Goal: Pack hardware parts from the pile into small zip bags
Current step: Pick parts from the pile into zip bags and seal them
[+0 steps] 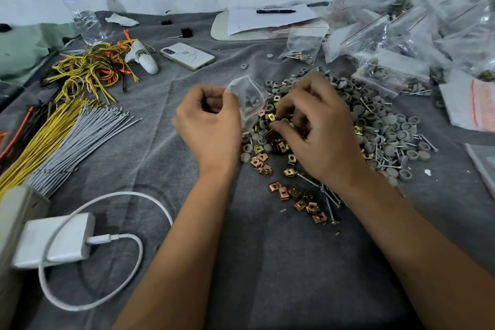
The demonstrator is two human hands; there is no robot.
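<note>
Your left hand (211, 120) sits near the middle of the desk (267, 262), fingers curled together and pinching the rim of a small zip bag (247, 98). The bag is thin, clear, crinkled film; it stands up and leans toward the right, and a few grey caps already lie inside it. Whether its mouth is open you cannot tell from here.

Just right of the bag, touching its lower edge, lies the pile (348, 126), spreading toward the right edge of the desk. Your right hand (318, 128) is the nearer one: it rests on the pile with its fingertips drawn together among the parts, though whether they grip a piece is hidden. So the bag lies to the left of that hand, close by, and any loaded part likely travels leftward.

The pile mixes round, matte grey caps with dished faces, square brass-coloured clip nuts (294, 195) with a shiny plated finish, and slim steel screws (330, 201) whose long axes point many ways. The desk's grey cloth looks soft and slightly wrinkled.
</note>
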